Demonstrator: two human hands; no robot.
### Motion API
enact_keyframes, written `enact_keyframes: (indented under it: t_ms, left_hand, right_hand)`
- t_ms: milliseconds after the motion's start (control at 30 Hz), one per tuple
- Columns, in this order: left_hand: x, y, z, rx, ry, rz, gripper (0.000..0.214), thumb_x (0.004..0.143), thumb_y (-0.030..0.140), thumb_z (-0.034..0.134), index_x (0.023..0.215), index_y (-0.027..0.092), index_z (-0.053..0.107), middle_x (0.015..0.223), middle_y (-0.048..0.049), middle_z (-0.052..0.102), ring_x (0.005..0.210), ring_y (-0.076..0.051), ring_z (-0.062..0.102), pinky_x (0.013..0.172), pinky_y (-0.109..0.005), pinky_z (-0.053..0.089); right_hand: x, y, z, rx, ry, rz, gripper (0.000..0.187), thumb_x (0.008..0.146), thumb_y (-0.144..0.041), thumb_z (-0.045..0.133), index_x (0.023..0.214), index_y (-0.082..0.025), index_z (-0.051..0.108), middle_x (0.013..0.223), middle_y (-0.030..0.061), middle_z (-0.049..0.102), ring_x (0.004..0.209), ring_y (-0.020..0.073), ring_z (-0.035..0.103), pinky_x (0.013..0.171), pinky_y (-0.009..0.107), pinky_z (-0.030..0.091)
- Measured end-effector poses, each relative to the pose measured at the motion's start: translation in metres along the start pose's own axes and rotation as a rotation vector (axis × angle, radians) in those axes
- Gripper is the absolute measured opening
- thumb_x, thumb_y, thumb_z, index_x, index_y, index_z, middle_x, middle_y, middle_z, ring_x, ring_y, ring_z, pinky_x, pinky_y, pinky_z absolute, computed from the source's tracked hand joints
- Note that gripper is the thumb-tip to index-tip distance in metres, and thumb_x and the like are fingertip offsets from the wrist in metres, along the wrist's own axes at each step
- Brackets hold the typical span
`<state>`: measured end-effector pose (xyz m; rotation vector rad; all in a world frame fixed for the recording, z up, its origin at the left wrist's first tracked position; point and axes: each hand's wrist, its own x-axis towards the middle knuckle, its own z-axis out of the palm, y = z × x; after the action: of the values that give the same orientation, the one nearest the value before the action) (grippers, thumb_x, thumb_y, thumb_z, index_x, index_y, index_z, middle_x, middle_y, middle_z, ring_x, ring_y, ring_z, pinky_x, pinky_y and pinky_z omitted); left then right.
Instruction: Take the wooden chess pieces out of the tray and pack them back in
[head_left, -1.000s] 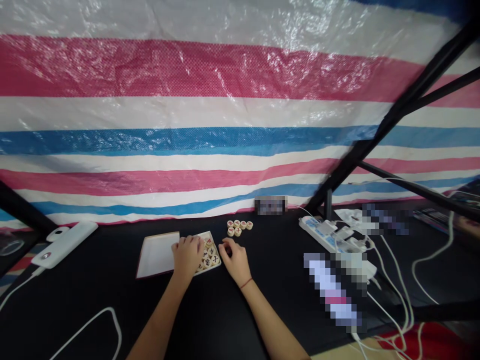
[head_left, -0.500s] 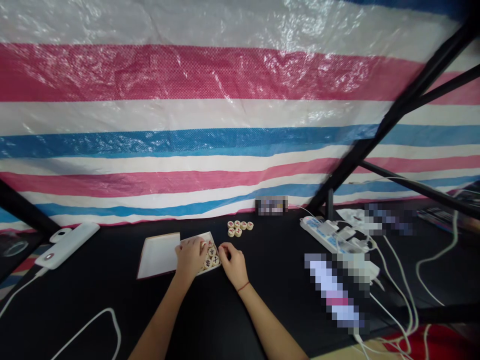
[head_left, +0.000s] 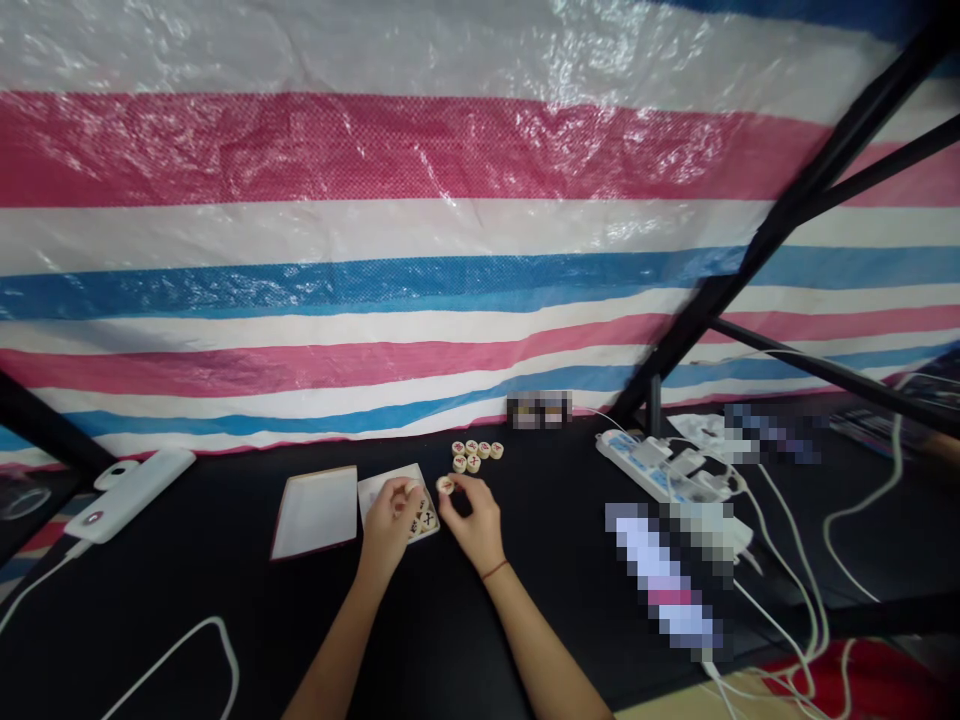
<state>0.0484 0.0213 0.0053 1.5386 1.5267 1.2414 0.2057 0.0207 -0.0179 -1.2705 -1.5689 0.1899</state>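
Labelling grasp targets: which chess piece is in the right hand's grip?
The single disc pinched by the right hand, held just right of the white tray. The cluster farther back lies loose on the table; others sit in the tray.

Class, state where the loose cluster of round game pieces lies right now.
In the head view, the cluster lies on the black table just beyond the right hand, right of the small tray, near the striped tarp.

We see a striped tarp (head_left: 450, 250) behind our black table (head_left: 187, 590), a white power bank (head_left: 135, 485) at left, and a power strip (head_left: 624, 452) with white cables (head_left: 795, 590) at right.
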Motion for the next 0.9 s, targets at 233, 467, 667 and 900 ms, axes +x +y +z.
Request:
enact_keyframes:
  t_ms: [233,467,667,900]
  left_hand:
    - [-0.010,-0.017,-0.006,-0.008,0.290,0.222,0.023,0.084,0.038,0.056,0.095,0.018,0.063,0.099,-0.0083,0.067,0.091,-0.020,0.066,0.080,-0.032,0.055]
    - [-0.024,-0.020,-0.004,0.243,0.233,0.551,0.022,0.089,0.027,0.053,0.107,0.020,0.063,0.095,-0.0066,0.070,0.087,-0.019,0.067,0.083,-0.034,0.054]
    - [-0.028,-0.022,-0.001,0.318,0.200,0.620,0.025,0.088,0.026,0.057,0.112,0.021,0.062,0.086,-0.0047,0.070,0.078,-0.017,0.065,0.080,-0.033,0.052]
    - [-0.027,-0.027,-0.001,0.357,0.188,0.638,0.024,0.091,0.030,0.050,0.110,0.022,0.063,0.086,-0.0048,0.070,0.078,-0.018,0.066,0.076,-0.034,0.052]
  right_hand:
    - [0.015,0.065,-0.028,-0.296,0.150,0.232,0.030,0.082,-0.037,0.052,0.095,-0.013,0.065,0.088,0.0105,0.068,0.077,0.0217,0.057,0.074,0.033,0.045]
    - [0.020,0.064,-0.024,-0.426,-0.006,0.243,0.021,0.084,-0.029,0.049,0.088,-0.018,0.066,0.090,0.0078,0.068,0.083,0.0214,0.056,0.071,0.030,0.040]
    - [0.011,-0.001,-0.022,-0.053,-0.045,0.144,0.020,0.084,-0.031,0.054,0.094,-0.019,0.065,0.092,0.0076,0.067,0.086,0.0206,0.058,0.079,0.033,0.045]
    - [-0.007,-0.068,-0.011,0.175,-0.291,0.037,0.019,0.075,-0.021,0.064,0.094,-0.021,0.065,0.086,0.0030,0.068,0.078,0.0175,0.059,0.073,0.029,0.049]
